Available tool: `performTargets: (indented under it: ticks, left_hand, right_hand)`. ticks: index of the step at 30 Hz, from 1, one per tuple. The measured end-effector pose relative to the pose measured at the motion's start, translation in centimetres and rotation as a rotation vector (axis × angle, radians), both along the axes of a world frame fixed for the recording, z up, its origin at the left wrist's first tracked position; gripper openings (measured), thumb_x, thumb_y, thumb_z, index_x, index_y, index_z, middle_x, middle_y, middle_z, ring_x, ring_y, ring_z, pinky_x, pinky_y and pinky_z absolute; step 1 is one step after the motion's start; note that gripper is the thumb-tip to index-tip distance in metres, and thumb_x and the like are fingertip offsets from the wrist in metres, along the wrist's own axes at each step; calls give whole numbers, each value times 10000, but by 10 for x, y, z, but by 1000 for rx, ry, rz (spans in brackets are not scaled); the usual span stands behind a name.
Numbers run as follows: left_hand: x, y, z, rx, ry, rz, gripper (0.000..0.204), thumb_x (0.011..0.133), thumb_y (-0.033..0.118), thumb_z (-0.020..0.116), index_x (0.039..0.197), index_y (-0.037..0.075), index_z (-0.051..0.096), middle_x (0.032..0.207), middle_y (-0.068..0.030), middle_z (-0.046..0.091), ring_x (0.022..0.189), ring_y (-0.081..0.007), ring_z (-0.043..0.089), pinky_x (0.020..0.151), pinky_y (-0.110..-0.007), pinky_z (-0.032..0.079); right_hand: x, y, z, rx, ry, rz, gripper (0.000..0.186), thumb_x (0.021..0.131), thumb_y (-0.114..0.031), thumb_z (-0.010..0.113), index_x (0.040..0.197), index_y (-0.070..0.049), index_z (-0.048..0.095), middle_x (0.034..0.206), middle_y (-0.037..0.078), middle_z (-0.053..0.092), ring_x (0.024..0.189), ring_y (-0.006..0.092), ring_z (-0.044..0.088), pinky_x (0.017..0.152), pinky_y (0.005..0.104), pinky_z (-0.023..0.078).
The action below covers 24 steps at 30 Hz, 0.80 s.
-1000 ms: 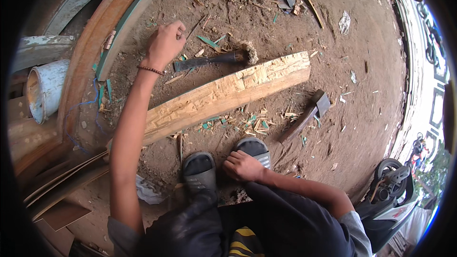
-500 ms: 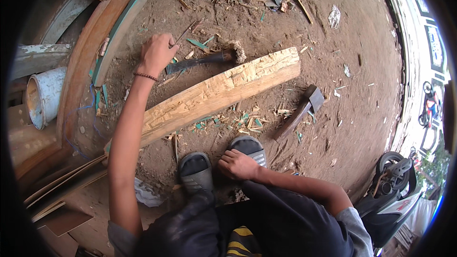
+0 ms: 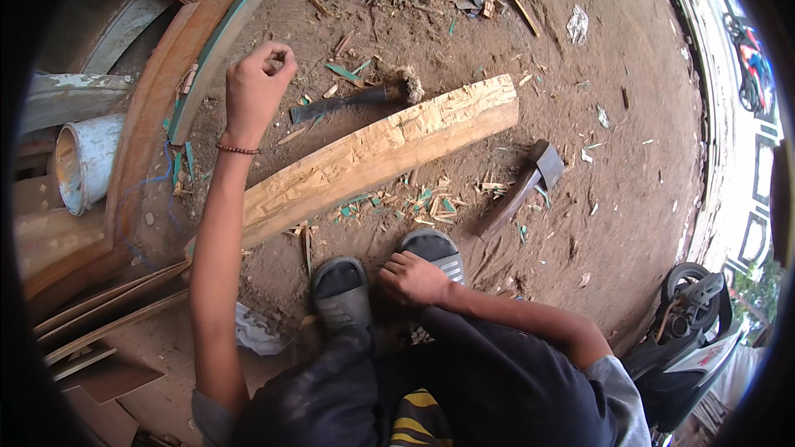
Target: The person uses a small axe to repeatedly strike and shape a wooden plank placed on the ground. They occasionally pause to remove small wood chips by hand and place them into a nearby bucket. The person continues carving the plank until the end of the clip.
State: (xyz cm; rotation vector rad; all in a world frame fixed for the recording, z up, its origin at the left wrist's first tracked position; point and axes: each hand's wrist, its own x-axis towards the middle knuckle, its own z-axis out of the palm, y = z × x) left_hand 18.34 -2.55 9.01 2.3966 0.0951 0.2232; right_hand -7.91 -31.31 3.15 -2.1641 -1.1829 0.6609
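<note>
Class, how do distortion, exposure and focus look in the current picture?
Head view, corners: black fisheye vignetting; head view, left: brown wooden frame looks bowed; head view, right: bright background washes out to white; head view, middle: hewn plank fairly sharp, evenly lit.

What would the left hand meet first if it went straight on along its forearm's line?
Probably the green-edged wooden beam; the left hand seems raised, though, so it might pass above instead.

- We've got brown dirt floor (image 3: pixel 613 215) below our left fingers (image 3: pixel 280 51)
- Reddish-brown wooden frame (image 3: pixel 161 83) left of them
- Super bright daylight (image 3: pixel 734 145) well off to their right
</note>
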Motion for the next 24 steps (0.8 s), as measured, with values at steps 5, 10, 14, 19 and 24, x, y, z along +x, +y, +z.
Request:
performTargets:
  ticks: [5,10,14,19,24]
  left_hand:
    - [-20,-14,24,-452,79,-28,166,916,68,719,1064,-6,734,868,-28,713,774,-69,658,691,-209,519]
    - [-54,-25,43,-589,13,-130,220,907,25,710,1125,-1,718,967,-44,712,819,-79,664,754,-209,544]
    - [-72,-46,39,-704,33,-164,182,864,20,745,1045,12,749,959,-44,731,823,-73,667,710,-208,543]
    - [-78,-71,24,-611,-44,-271,165,855,24,753,1019,25,768,991,-91,744,857,-120,701,719,-233,568]
    - [-72,-97,16,-556,38,-332,212,870,12,731,1081,-4,749,1068,-118,741,948,-151,701,832,-271,572]
  right_hand:
    - [2,0,6,101,54,-94,209,821,-185,678,938,-36,589,928,122,626,904,300,606,813,392,500]
    - [36,-36,29,202,36,-778,160,836,-115,697,953,-30,626,916,178,638,836,373,635,758,416,537]
    - [74,-103,35,-60,-5,-1544,370,881,-176,736,1102,79,583,1053,219,645,915,327,653,814,396,533]
    - [75,-156,25,-414,252,-1578,703,784,-438,825,1121,134,592,1027,283,678,973,393,675,888,429,523]
    - [82,-156,18,-431,357,-1473,561,768,-420,778,987,82,657,869,233,722,846,323,723,777,411,549]
